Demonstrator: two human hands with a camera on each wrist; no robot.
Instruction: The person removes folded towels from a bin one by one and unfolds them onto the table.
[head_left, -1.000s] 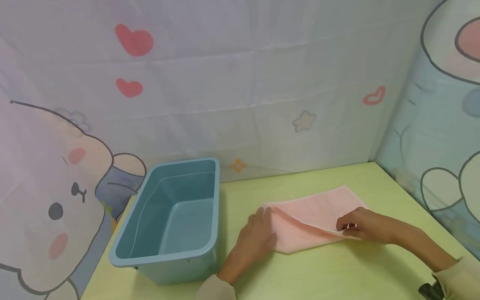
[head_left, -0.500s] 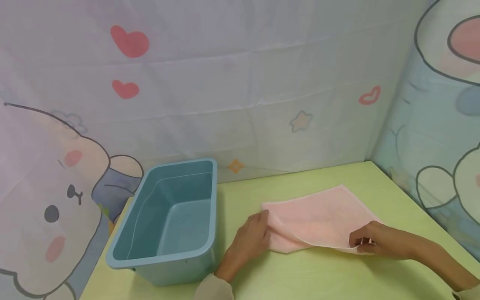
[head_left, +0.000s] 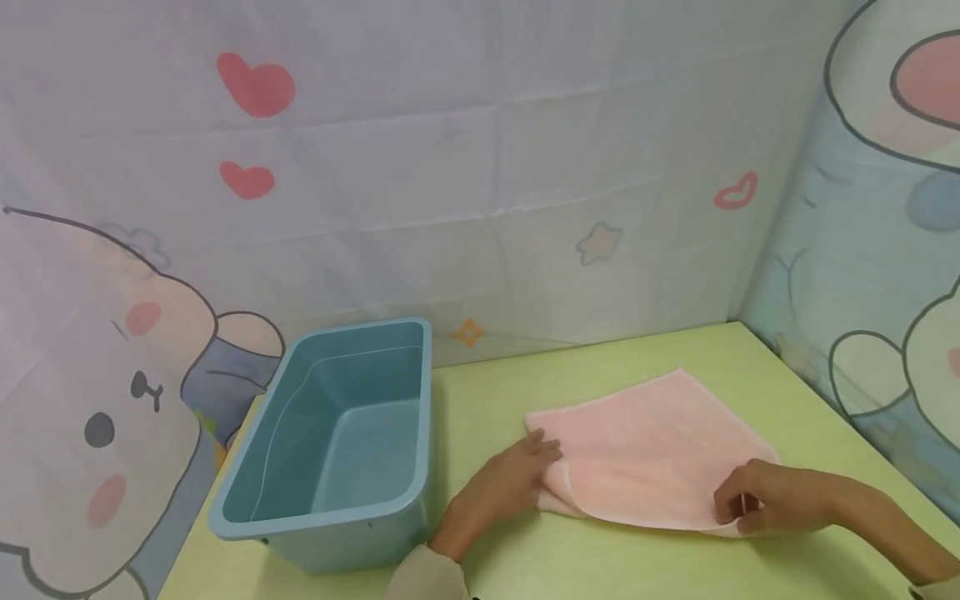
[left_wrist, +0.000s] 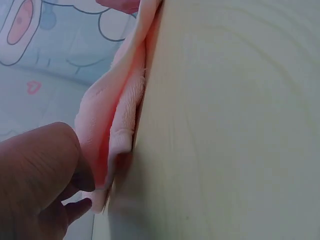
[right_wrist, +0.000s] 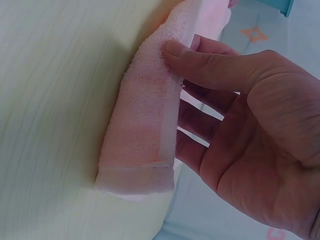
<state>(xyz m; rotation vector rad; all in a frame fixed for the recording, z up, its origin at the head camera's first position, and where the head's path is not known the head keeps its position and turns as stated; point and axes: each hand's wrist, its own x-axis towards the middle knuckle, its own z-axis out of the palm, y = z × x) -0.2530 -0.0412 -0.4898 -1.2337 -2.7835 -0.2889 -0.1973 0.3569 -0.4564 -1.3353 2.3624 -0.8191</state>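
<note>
A pink terry towel (head_left: pixel 652 450) lies on the table, its upper layer spread toward the front and part of a lower layer showing at the left. My right hand (head_left: pixel 780 500) pinches its front right edge; in the right wrist view, the thumb (right_wrist: pixel 192 62) is on one face and the fingers are behind. At the towel's left end, my left hand (head_left: pixel 510 479) rests with fairly straight fingers on the edge. The left wrist view shows a gap between the layers of the towel (left_wrist: pixel 130 100) beside that hand.
A blue-green plastic tub (head_left: pixel 375 458) stands left of the towel, with only its bare floor showing inside. The light green table (head_left: pixel 600 567) meets a cartoon-printed cloth backdrop (head_left: pixel 412 167) at the back and sides.
My right hand has drawn the towel's upper layer toward the front and right, covering most of the lower layer. My left hand stays at the left end, its fingers now spread further over the edge.
</note>
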